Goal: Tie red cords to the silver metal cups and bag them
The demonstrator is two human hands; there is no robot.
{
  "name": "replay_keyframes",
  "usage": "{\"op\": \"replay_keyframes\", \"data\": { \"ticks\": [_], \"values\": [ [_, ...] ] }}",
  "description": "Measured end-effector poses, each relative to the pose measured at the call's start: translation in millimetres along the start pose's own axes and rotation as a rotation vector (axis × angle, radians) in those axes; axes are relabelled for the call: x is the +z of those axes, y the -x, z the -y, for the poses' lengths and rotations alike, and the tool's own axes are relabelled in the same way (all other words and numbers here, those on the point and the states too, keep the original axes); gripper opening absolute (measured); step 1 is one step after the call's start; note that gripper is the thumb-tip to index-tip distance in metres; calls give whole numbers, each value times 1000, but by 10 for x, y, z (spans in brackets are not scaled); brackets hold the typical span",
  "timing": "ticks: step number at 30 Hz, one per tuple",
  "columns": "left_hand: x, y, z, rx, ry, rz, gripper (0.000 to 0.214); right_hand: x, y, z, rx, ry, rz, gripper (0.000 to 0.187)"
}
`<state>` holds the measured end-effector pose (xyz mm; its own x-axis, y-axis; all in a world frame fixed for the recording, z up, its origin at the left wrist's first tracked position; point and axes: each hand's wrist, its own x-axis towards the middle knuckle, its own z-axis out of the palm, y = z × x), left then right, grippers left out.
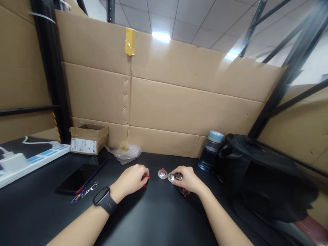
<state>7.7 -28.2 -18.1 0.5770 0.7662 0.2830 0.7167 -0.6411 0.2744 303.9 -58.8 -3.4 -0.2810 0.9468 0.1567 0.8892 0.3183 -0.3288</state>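
In the middle of the table lies a small domed silver disc with an upright red loop, a finger cymbal (pixel 162 174). My right hand (pixel 186 178) is closed, its thumb and fingers around another finger cymbal (pixel 172 177) beside it. More shiny metal shows between those fingers. Under my right palm lies a partly hidden disc with red parts (pixel 183 191). My left hand (pixel 133 178) is to the left of the discs, palm down with fingers curled in. Red bits (pixel 144 186) stick out by its fingertips; what it holds is hidden. A dark watch (pixel 104 200) is on the left wrist.
On the left are a power strip (pixel 36 163), a black phone (pixel 82 175), a keychain (pixel 84 193) and an opened cardboard box (pixel 88 140). Crumpled plastic (pixel 125 153) lies behind my left hand. A water bottle (pixel 210 150) and black bag (pixel 263 177) stand right. Cardboard (pixel 166 102) walls the back.
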Motion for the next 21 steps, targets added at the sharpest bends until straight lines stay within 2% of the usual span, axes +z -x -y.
{"op": "replay_keyframes", "data": {
  "ticks": [8, 15, 21],
  "values": [
    [-10, 10, -12, 3, -5, -1, 19, -70, 12, 48, -24, 40, -91, 24],
    [-16, 12, -12, -2, -5, -2, 17, -181, 98, -174, 3, -10, -9, 22],
    [-12, 4, -10, 4, -6, -3, 18, -156, 80, -224, 2, -24, -23, 13]
  ]
}}
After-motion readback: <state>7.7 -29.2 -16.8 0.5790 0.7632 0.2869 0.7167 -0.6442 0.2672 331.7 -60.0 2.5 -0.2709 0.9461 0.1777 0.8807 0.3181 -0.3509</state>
